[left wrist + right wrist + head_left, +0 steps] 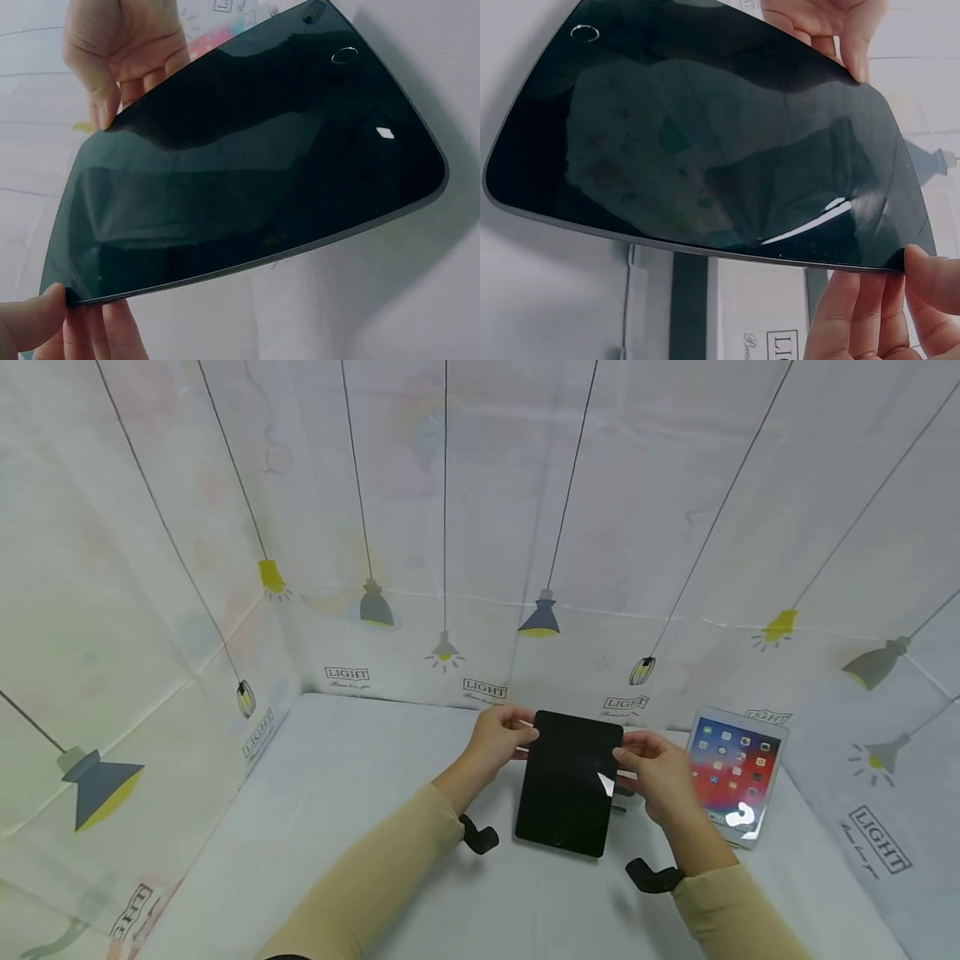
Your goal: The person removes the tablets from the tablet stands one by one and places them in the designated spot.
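Your head view faces forward and down over the tabletop [337,760]; your two wrist views, close in, share the black tablet [247,172] from opposite sides.

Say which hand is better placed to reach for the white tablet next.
Probably the right hand: it is nearer the white tablet, while the left hand holds the farther side of the black tablet. The right hand grips it too and would likely have to let go.
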The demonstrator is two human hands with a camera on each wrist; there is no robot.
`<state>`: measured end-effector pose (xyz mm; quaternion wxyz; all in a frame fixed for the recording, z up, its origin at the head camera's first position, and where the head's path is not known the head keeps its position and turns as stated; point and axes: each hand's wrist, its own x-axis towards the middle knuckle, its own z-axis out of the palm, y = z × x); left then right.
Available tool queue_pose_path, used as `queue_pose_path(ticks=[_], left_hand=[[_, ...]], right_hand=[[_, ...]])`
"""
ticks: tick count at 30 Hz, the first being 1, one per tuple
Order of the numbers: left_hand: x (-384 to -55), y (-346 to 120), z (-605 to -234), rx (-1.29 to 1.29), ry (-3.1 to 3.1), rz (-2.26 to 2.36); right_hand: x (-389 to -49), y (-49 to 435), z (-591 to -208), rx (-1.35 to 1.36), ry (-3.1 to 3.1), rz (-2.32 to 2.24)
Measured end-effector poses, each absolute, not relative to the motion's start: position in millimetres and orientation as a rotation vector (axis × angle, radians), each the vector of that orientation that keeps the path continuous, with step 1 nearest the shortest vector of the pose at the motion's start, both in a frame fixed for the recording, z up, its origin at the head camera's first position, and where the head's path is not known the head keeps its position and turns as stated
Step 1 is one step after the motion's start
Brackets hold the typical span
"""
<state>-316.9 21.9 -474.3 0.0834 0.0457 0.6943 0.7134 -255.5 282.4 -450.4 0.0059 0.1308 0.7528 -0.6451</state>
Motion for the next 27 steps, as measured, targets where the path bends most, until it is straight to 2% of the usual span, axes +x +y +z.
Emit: queue_pose_path(ticks=[27], left_hand=[[-285,-36,-493,0.032,2.129,2.025]], right_hand=[[-242,237,-483,0.345,2.240,-2.044]])
